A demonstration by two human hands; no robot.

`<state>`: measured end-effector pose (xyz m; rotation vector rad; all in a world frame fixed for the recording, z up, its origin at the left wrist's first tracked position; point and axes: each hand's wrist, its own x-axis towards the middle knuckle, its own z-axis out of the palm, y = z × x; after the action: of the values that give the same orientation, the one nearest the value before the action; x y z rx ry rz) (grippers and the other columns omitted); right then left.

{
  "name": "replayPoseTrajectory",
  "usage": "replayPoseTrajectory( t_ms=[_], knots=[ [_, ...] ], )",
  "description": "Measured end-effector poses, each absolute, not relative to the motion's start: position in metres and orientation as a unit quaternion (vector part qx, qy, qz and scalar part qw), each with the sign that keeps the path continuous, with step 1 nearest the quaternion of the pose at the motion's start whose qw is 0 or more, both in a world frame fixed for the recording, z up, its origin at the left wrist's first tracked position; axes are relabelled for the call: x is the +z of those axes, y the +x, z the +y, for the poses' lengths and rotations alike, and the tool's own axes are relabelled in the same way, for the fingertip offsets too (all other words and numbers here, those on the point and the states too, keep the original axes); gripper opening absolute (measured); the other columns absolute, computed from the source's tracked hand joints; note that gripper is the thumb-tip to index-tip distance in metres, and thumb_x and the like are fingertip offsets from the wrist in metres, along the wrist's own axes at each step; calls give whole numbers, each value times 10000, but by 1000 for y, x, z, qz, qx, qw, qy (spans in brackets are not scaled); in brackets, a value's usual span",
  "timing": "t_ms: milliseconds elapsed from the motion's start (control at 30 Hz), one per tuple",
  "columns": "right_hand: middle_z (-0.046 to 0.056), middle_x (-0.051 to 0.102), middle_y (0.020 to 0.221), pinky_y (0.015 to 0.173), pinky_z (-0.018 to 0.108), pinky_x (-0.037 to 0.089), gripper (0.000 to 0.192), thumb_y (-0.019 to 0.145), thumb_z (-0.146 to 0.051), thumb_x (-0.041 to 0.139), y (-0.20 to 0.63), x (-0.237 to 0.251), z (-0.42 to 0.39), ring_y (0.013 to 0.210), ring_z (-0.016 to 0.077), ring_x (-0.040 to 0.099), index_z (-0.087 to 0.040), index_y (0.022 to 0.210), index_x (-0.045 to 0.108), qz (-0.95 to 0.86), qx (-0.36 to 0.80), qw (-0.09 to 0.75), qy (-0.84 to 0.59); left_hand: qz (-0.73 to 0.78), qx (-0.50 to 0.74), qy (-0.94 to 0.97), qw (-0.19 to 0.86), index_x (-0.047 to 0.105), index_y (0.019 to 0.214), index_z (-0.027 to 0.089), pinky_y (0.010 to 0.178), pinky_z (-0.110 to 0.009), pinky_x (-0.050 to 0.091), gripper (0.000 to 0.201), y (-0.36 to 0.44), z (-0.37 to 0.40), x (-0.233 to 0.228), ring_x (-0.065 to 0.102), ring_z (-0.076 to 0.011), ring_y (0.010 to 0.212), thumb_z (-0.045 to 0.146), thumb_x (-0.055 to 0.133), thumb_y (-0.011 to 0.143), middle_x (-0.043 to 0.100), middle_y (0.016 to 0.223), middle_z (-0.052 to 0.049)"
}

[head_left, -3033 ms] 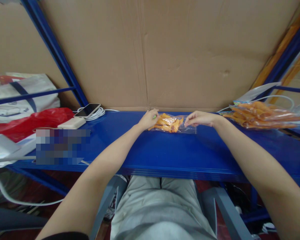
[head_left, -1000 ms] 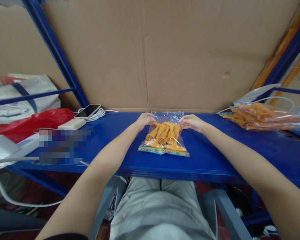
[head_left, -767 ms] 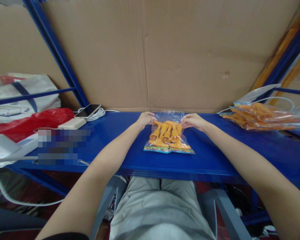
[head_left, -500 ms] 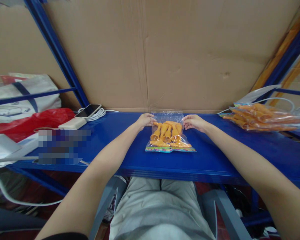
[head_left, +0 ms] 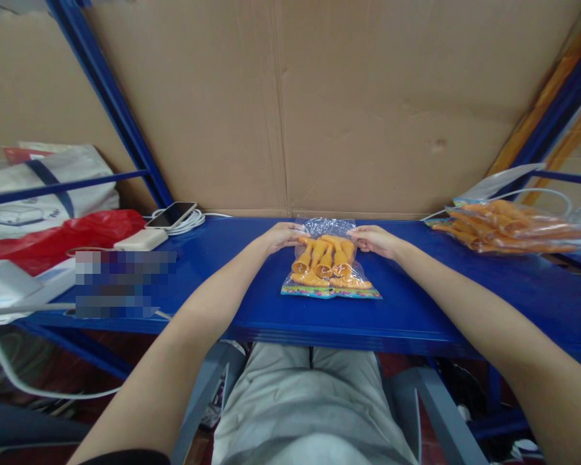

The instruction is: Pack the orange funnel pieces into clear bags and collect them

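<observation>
A clear plastic bag (head_left: 328, 266) with several orange cone-shaped toys inside lies flat on the blue shelf (head_left: 281, 303), its colourful strip toward me. My left hand (head_left: 279, 235) pinches the bag's far left corner. My right hand (head_left: 374, 237) pinches the far right corner. Both hands rest low on the shelf at the bag's open top edge.
A heap of similar orange toy bags (head_left: 508, 226) lies at the far right. At the left are a phone (head_left: 170, 214) on a coiled white cable, a white power bank (head_left: 140, 239), a red plastic bag (head_left: 62, 237) and a white tote (head_left: 43, 187). Cardboard (head_left: 319, 103) backs the shelf.
The bag was turned from lying sideways to lengthwise toward me, then shifted slightly right and settled flat. Both hands stayed at its top corners.
</observation>
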<state>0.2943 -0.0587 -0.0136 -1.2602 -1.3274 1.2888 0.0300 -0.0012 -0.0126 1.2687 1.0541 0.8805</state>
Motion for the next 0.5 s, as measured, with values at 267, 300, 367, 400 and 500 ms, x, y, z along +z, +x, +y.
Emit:
replayPoseTrajectory(
  t_ms=[267,300,367,400,500],
  knots=[
    [-45,501,549,418,198,172,117,767,-86,716,302,-16,-53,429,32,291,-146,861,680,-540,536,410,-504,454,375,557,586,710,821,123,974,-367,564,183,29,-3,-8,746,-146,770,-50,671,774,777,814,-66],
    [-39,512,550,419,200,169,122,765,-74,702,302,-16,-52,424,32,292,-145,863,684,-537,535,410,-508,458,376,557,582,716,814,128,972,-362,565,190,28,-2,-7,745,-143,770,-51,668,773,777,810,-61],
    [-30,528,543,418,202,169,138,760,-52,669,301,-16,-51,412,32,292,-141,863,691,-528,533,413,-517,464,377,558,576,729,797,136,975,-355,562,217,28,-1,-7,742,-134,770,-64,650,768,776,804,-50],
    [-28,532,536,416,201,170,147,755,-44,656,301,-16,-50,405,32,291,-140,858,694,-525,532,416,-519,466,376,561,571,734,784,140,979,-353,560,237,28,0,-7,742,-132,774,-76,639,760,775,798,-46],
    [-26,529,509,404,199,166,132,731,-42,653,300,-16,-49,390,33,289,-141,805,696,-527,527,421,-518,470,375,575,555,736,713,134,986,-347,554,277,27,2,-9,743,-135,785,-119,626,705,764,757,-45]
  ],
)
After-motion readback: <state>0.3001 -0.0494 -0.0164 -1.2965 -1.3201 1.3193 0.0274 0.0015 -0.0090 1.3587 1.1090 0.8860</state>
